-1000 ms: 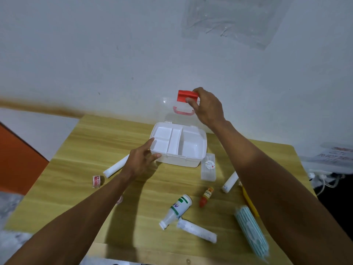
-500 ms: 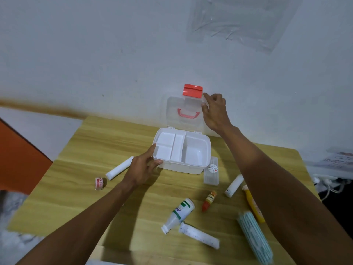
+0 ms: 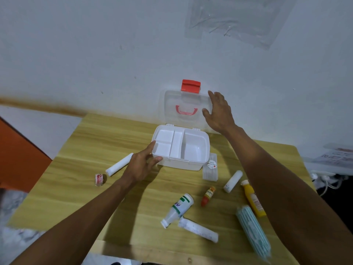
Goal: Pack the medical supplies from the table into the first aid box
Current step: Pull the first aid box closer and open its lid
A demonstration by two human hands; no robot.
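The left hand (image 3: 140, 166) has its fingers spread loosely against the front left corner of the first aid box (image 3: 180, 148), thumb touching the rim, not closed around anything. The right hand (image 3: 219, 111) is open, fingers splayed flat against the right edge of the clear lid (image 3: 172, 109), which stands upright against the wall (image 3: 95, 54) with its red latch (image 3: 191, 86) on top. The box's white compartments hold nothing. It sits at the far edge of a light wooden table (image 3: 86, 150). Scattered on the wood are a white roll (image 3: 119, 164), a tape roll (image 3: 99, 179), a white bottle (image 3: 177, 210), a small red bottle (image 3: 207, 196), a yellow tube (image 3: 253, 199), a pack of masks (image 3: 252, 232) and a clear case (image 3: 210, 169). A plastic sheet (image 3: 238, 20) clings to the pale wall above.
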